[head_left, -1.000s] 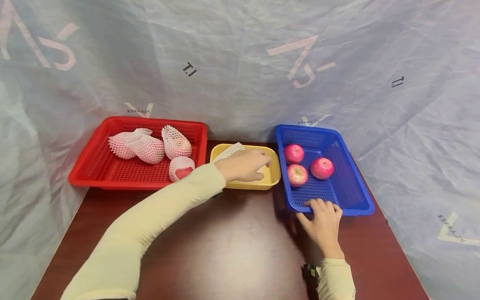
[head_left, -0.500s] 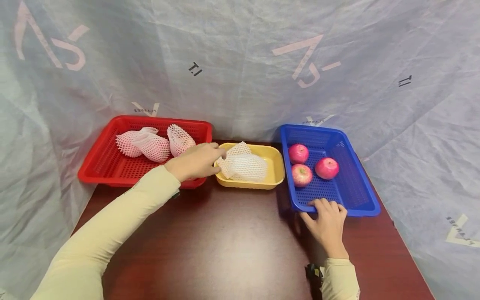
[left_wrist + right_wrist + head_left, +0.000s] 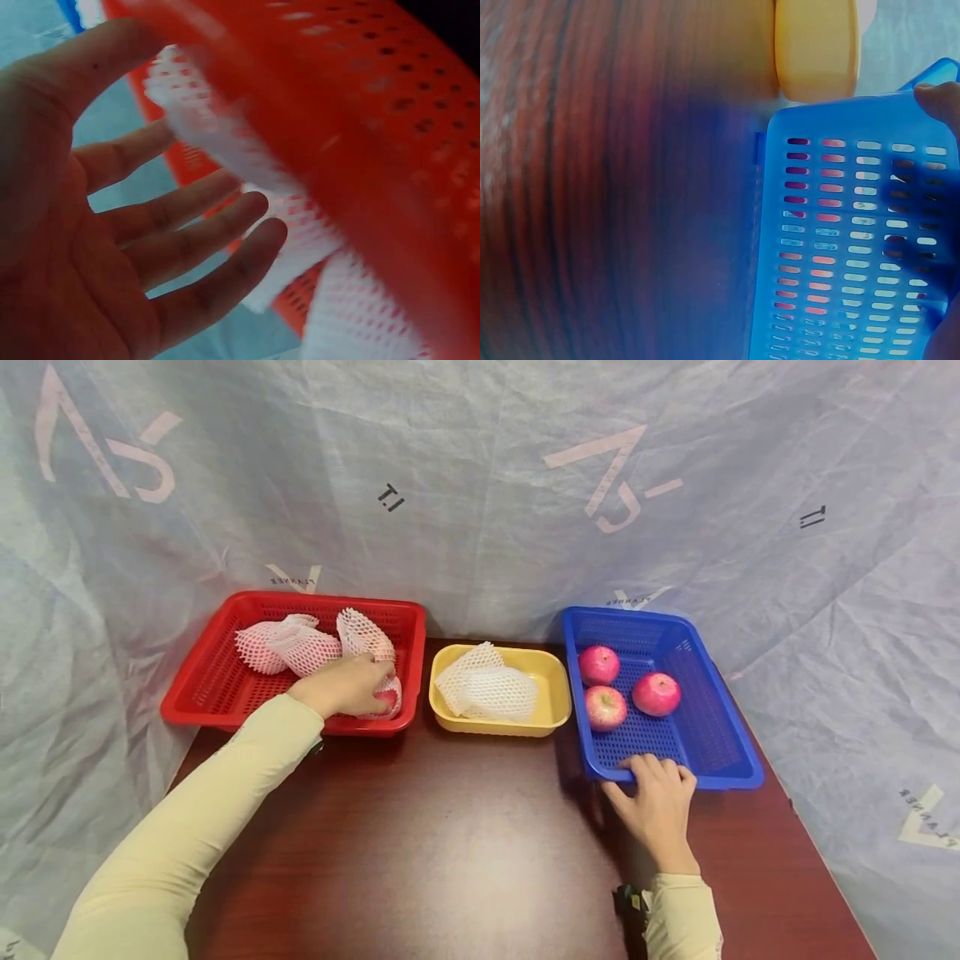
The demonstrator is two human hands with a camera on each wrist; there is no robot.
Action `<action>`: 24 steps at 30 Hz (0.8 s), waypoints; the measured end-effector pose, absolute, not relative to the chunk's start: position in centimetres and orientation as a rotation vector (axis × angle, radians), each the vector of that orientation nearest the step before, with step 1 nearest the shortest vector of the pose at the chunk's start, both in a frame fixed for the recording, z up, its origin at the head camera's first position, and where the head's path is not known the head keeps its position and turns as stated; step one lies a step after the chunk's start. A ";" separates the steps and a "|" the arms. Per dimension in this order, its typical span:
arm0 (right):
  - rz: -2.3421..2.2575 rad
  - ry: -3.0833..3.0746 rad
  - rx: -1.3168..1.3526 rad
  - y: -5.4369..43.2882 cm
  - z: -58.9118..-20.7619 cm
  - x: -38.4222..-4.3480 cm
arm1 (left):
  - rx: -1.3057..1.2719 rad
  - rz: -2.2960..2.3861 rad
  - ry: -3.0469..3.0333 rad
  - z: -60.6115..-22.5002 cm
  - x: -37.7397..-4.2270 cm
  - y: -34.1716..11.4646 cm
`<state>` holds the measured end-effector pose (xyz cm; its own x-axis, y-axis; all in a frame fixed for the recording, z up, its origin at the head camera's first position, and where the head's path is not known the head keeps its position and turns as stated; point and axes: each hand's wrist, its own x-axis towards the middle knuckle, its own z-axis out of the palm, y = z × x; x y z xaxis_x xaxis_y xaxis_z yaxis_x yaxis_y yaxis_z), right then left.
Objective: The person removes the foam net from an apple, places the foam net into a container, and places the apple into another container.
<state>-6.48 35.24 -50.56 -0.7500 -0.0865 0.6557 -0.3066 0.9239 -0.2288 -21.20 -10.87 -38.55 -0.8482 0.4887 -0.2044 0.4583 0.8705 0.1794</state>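
Observation:
In the head view my left hand [image 3: 347, 683] reaches into the red basket [image 3: 420, 647], over an apple [image 3: 392, 700] in a white foam net. The left wrist view shows its fingers [image 3: 202, 285] spread and only gently bent beside the netted fruit, at the basket's rim. Other net-wrapped fruits [image 3: 306, 648] lie further left and behind. My right hand [image 3: 660, 810] grips the near rim of the blue basket [image 3: 720, 727], fingertips inside and thumb outside. Bare red apples [image 3: 656, 694] sit in that basket.
Between the two baskets stands a yellow tray [image 3: 553, 700] with loose white foam nets [image 3: 498, 693]. All three containers are on a dark red wooden table [image 3: 450, 835]. Behind it hangs a grey fabric sheet [image 3: 480, 510].
My left hand has moved left from over the yellow tray to the red basket's right end, leaving foam nets showing in the tray. The right hand keeps its grip on the blue basket.

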 end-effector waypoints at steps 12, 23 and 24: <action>0.422 -2.409 0.270 35.3 -50.6 -6.5 | 0.639 0.081 2.728 -40.6 -22.8 -10.4; 0.416 -2.393 0.274 35.3 -50.7 -6.6 | 0.652 0.021 2.802 -41.8 -23.1 -10.4; 0.414 -2.392 0.274 35.3 -50.7 -6.6 | 0.646 0.032 2.804 -41.6 -23.1 -10.5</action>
<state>-6.58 35.30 -50.68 -0.7436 -0.0849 0.6632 -0.3027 0.9272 -0.2207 -23.05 -10.47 -41.64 -0.8664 0.4326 -0.2495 0.4268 0.9008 0.0798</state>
